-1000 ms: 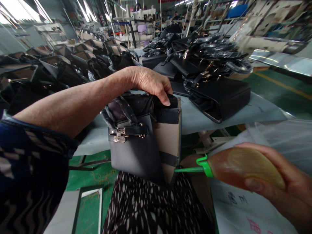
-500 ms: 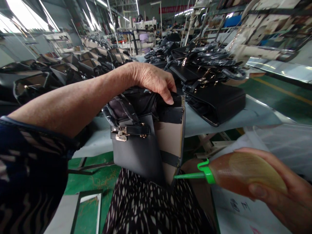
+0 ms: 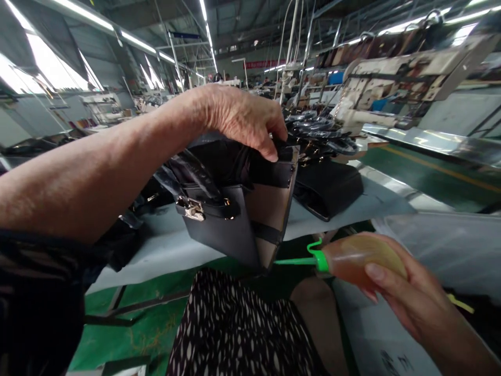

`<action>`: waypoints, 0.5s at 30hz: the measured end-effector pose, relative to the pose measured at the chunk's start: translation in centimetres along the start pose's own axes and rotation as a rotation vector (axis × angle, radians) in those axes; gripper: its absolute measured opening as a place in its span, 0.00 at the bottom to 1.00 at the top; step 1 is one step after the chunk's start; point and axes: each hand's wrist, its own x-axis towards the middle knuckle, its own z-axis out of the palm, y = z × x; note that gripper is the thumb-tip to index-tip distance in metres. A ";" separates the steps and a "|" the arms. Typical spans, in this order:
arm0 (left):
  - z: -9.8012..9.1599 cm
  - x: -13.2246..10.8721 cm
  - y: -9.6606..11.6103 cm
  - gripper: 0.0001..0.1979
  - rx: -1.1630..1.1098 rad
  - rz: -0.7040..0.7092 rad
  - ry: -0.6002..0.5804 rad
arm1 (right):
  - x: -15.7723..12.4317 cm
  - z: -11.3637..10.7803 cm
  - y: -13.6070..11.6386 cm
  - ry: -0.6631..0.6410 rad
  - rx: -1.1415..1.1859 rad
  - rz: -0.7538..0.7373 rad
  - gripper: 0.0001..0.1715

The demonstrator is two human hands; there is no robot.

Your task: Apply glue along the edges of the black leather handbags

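Note:
My left hand (image 3: 254,122) grips the top edge of a black handbag (image 3: 219,232) and holds it tilted above my lap. The bag has a gold-coloured clasp on its front and plastic-wrapped handles. Its side panel (image 3: 270,206) stands open and shows beige lining with dark bands. Wrapped in my right hand (image 3: 399,282) is a squeeze glue bottle (image 3: 352,258) with amber liquid and a green nozzle (image 3: 295,261). The nozzle tip is at the lower corner of the side panel; whether it touches I cannot tell.
Another black handbag (image 3: 332,188) lies on the pale-covered table (image 3: 376,201) behind. Wrapped handbags (image 3: 317,128) are piled farther back. A sewing machine (image 3: 395,73) stands at the right. A white bag or sack (image 3: 442,250) lies beside my right arm.
My view has tilted upward. The green nozzle stays at the bag's lower corner, and my right hand with the bottle appears farther left and smaller. My left hand keeps its hold on the handbag.

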 end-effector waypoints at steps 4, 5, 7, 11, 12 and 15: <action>0.4 -0.7 0.8 0.06 0.096 -0.047 0.109 | 1.1 1.0 0.4 -0.030 0.130 0.125 0.27; 0.7 -0.9 1.0 0.06 0.120 -0.050 0.148 | 1.4 1.3 0.5 -0.020 0.147 0.131 0.27; 1.6 -1.6 1.3 0.09 0.147 -0.046 0.216 | 2.0 1.8 0.9 0.006 0.176 0.135 0.27; 3.4 -2.6 1.5 0.12 0.205 -0.104 0.279 | 3.1 2.7 1.5 0.030 0.165 0.091 0.27; 3.6 -2.8 1.6 0.12 0.225 -0.134 0.287 | 3.3 2.9 1.6 0.032 0.149 0.067 0.27; 3.9 -3.1 1.6 0.11 0.249 -0.182 0.279 | 3.8 3.4 1.8 0.043 0.095 0.006 0.25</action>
